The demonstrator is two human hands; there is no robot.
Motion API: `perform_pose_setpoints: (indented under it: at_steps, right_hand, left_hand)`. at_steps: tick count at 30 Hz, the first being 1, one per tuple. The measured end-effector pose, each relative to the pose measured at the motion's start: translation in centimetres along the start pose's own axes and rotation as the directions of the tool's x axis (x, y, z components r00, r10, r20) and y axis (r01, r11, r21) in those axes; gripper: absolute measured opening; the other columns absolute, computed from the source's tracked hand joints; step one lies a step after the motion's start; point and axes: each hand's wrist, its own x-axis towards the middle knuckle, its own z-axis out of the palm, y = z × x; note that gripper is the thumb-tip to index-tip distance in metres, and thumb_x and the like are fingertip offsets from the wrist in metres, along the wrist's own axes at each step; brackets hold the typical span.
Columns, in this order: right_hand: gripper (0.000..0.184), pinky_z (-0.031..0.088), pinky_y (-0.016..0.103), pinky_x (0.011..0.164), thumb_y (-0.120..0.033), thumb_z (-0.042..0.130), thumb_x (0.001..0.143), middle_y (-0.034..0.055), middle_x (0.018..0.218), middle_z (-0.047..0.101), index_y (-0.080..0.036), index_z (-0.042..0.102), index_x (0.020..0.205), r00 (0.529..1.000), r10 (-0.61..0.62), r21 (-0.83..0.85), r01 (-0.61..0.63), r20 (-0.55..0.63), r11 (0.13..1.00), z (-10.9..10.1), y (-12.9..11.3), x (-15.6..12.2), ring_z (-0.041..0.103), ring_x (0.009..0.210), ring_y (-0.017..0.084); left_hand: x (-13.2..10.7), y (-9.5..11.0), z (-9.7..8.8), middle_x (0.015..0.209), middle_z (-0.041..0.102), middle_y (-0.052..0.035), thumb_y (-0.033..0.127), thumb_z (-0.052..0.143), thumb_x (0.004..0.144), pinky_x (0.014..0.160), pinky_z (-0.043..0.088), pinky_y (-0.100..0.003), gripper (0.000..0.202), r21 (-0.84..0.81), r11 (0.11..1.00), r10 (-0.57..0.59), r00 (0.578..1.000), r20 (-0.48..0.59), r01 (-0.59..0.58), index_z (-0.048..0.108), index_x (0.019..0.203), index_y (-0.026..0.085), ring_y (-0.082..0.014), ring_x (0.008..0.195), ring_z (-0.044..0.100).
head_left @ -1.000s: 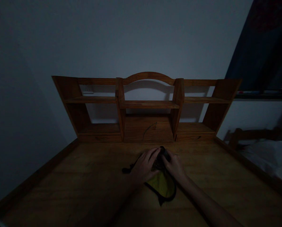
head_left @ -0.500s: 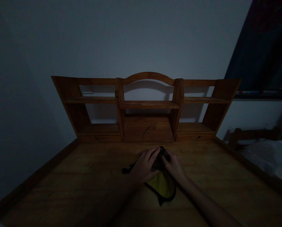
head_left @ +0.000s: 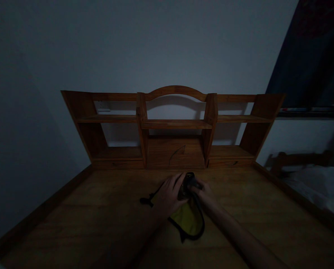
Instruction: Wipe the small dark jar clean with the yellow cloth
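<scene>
The room is dim. Both my hands meet at the middle of a wooden desk (head_left: 99, 220) over a small dark object (head_left: 188, 184) that I cannot name. My left hand (head_left: 169, 196) curls round its left side and my right hand (head_left: 203, 194) grips its right side. Beneath and in front of the hands lies a yellow pouch with a black rim (head_left: 188, 222), flat on the desk. A black cord with a toggle (head_left: 146, 200) trails from it to the left.
A wooden shelf unit (head_left: 174, 127) with an arched top stands along the desk's back edge, against a pale wall. Raised wooden rims run down both desk sides. To the right, beyond the desk, a bed with white bedding (head_left: 318, 186) and a dark curtain (head_left: 315, 56).
Both hands, the dark object and the pouch have shifted slightly left and away from me. The dark object now stands a little higher between the fingers.
</scene>
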Motion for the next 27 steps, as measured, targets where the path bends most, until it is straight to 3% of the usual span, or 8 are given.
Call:
perform_pose_setpoints:
  at_steps: [5, 10, 17, 23, 27]
  right_hand:
    - [0.032, 0.051, 0.027, 0.072, -0.027, 0.071, 0.073, 0.0045, 0.09, 0.072, -0.015, 0.068, 0.102, 0.987, 0.149, 0.249, -0.16, 0.065, 0.955, 0.4, -0.1, -0.2, 0.067, 0.08, 0.02]
    - [0.037, 0.051, 0.032, 0.08, -0.036, 0.075, 0.074, 0.0081, 0.099, 0.072, -0.016, 0.069, 0.105, 0.975, 0.194, 0.377, -0.223, 0.112, 0.899, 1.0, -1.8, -0.7, 0.067, 0.091, 0.024]
    - [0.04, 0.051, 0.032, 0.081, -0.041, 0.074, 0.076, 0.0085, 0.097, 0.072, -0.015, 0.069, 0.105, 0.982, 0.144, 0.423, -0.181, 0.118, 0.888, 1.0, -1.3, -0.6, 0.068, 0.09, 0.023]
    - [0.034, 0.051, 0.026, 0.063, -0.048, 0.074, 0.074, 0.0046, 0.079, 0.073, -0.016, 0.071, 0.083, 0.988, 0.151, 0.346, -0.147, 0.016, 0.927, 0.7, -0.5, -0.3, 0.068, 0.068, 0.018]
    - [0.034, 0.052, 0.028, 0.068, -0.048, 0.073, 0.075, 0.0052, 0.081, 0.073, -0.016, 0.071, 0.088, 0.988, 0.148, 0.351, -0.156, 0.051, 0.923, 0.6, -0.5, -0.3, 0.069, 0.07, 0.019]
  left_hand:
    - [0.2, 0.3, 0.0, 0.134, 0.044, -0.0096, 0.026, 0.074, 0.07, 0.103, 0.04, -0.045, 0.089, -0.081, 0.993, -0.09, 0.994, -0.069, 0.085, 0.025, 0.144, 0.025, -0.0285, 0.123, 0.044]
    - [0.4, 0.4, 0.2, 0.132, 0.044, -0.0083, 0.023, 0.073, 0.068, 0.105, 0.039, -0.043, 0.085, -0.275, 0.939, -0.25, 0.958, -0.136, 0.206, 0.029, 0.14, 0.024, -0.0254, 0.124, 0.043]
    - [0.5, 0.1, 0.3, 0.131, 0.045, -0.0084, 0.029, 0.074, 0.069, 0.105, 0.038, -0.043, 0.082, -0.35, 0.912, -0.284, 0.946, -0.157, 0.216, 0.03, 0.138, 0.023, -0.0249, 0.124, 0.044]
    - [0.6, 0.0, 0.4, 0.13, 0.047, -0.0093, 0.033, 0.075, 0.069, 0.104, 0.039, -0.045, 0.081, -0.351, 0.911, -0.292, 0.94, -0.179, 0.216, 0.032, 0.136, 0.022, -0.0259, 0.122, 0.045]
    - [0.6, -0.1, 0.4, 0.13, 0.046, -0.0101, 0.035, 0.075, 0.07, 0.103, 0.039, -0.045, 0.081, -0.349, 0.912, -0.294, 0.935, -0.197, 0.213, 0.031, 0.136, 0.022, -0.0262, 0.123, 0.046]
